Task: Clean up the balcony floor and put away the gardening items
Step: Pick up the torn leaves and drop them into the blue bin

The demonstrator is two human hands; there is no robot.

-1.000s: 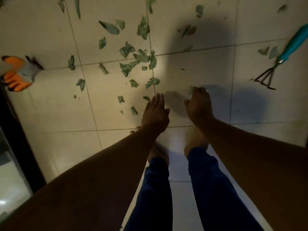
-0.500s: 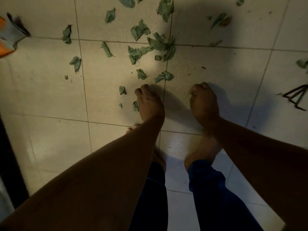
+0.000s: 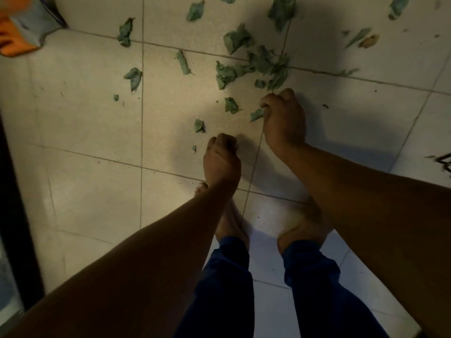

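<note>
leaves (image 3: 253,67) lie scattered on the tiled floor (image 3: 85,123), most of them in a loose cluster in the upper middle of the view, ahead of both hands, with single pieces spread to the left and to the upper right. we read no brand, label or writing anywhere in the view. the leaves are crumpled and irregular and share no common direction; one narrow piece (image 3: 183,62) has its long axis running from upper left to lower right.

at the upper left corner we see an orange and grey glove (image 3: 22,28), partly cut off by the frame edge.

our left hand (image 3: 220,159) reaches down and forward from the lower left, back of the hand up, fingers curled under into a closed fist close to the floor; we cannot tell whether it holds anything. a small leaf (image 3: 199,125) lies just beyond its knuckles.

our right hand (image 3: 284,118) reaches further forward from the right, fingers bunched together, and pinches a leaf fragment (image 3: 256,115) that sticks out to its left.

at the right edge a dark metal rake head (image 3: 443,162) is partly visible, well apart from the hands.
</note>
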